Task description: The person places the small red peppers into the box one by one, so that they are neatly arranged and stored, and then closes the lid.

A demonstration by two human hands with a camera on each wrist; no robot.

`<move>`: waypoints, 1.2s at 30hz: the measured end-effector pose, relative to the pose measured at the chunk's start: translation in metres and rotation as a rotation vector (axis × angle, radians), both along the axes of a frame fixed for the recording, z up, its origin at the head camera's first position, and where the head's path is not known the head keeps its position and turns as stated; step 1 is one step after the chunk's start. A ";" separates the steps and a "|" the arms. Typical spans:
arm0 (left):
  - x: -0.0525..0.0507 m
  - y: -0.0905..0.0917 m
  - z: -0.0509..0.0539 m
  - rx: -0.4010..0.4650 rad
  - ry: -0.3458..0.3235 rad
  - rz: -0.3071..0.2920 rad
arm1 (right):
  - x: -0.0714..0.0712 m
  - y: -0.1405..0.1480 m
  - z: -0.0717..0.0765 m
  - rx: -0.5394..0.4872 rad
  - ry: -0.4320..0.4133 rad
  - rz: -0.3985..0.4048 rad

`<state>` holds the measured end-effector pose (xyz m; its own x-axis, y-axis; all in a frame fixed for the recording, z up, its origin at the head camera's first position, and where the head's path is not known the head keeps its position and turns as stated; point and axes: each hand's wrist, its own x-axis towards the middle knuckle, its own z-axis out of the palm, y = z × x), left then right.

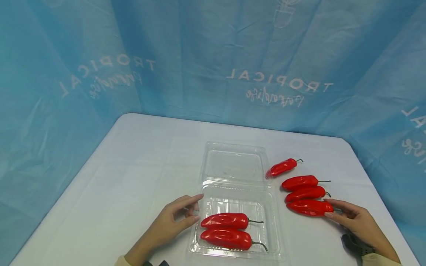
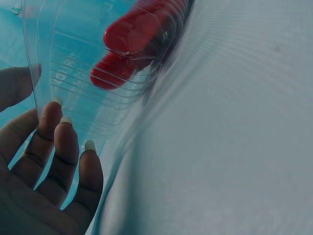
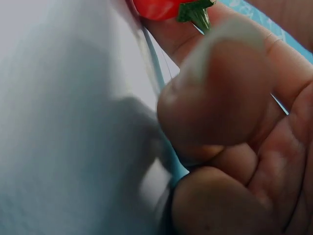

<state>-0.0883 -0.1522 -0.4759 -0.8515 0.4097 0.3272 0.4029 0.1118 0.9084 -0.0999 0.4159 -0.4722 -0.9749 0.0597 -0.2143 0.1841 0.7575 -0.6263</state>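
On the right of the head view, my right hand (image 1: pixel 357 220) has thumb and index finger on either side of the stem end of a red chili pepper (image 1: pixel 307 208), pinching it on the table. Its green stem (image 3: pixel 198 14) shows past my blurred thumb in the right wrist view. Two similar peppers lie just behind it, and a smaller one (image 1: pixel 282 168) is farther back. My left hand (image 1: pixel 171 220) rests loosely against the left rim of a clear plastic clamshell box (image 1: pixel 271 207), fingers spread. Two red peppers (image 1: pixel 226 238) lie inside the box, stems to the right.
The box's hinged lid (image 1: pixel 234 162) lies open towards the back of the white table (image 1: pixel 139 166). The small pepper's tip reaches the lid's right edge. A blue curtain (image 1: pixel 213 48) with pale lettering hangs behind the table and along its sides.
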 end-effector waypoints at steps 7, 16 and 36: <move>0.000 0.000 -0.002 -0.006 -0.005 0.004 | 0.001 -0.002 -0.001 -0.029 -0.007 -0.010; 0.000 0.000 -0.002 -0.020 -0.019 0.012 | 0.001 -0.001 -0.003 -0.102 -0.029 -0.039; 0.000 0.000 -0.002 -0.027 -0.001 0.017 | 0.001 -0.003 -0.001 -0.112 -0.062 -0.069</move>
<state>-0.0879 -0.1520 -0.4776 -0.8588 0.4037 0.3155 0.3998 0.1431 0.9053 -0.0993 0.4131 -0.4728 -0.9541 0.0986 -0.2828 0.2741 0.6680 -0.6918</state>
